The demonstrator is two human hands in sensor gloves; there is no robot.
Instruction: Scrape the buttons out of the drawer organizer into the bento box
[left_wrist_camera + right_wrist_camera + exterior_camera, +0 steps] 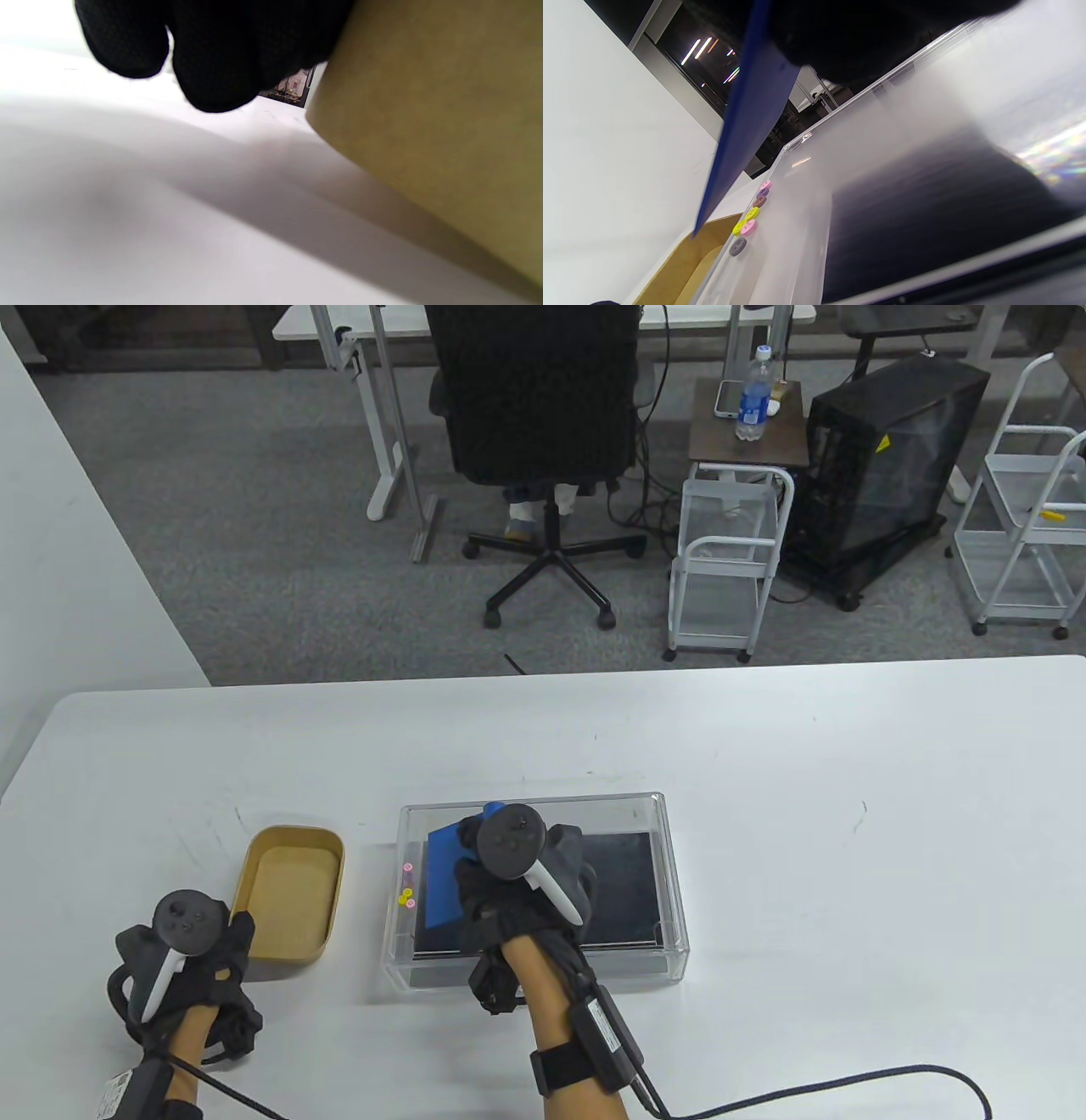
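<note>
A clear drawer organizer with a dark floor stands mid-table. Several coloured buttons lie along its left wall; they also show in the right wrist view. My right hand is inside the organizer and grips a blue scraper, its blade tilted toward the buttons; in the right wrist view the blade hangs above them. A tan bento box stands left of the organizer. My left hand holds its near end; its fingers lie beside the box wall.
The organizer's right part holds only the dark liner. A cable runs from my right forearm along the table's front edge. An office chair and carts stand beyond the table's far edge.
</note>
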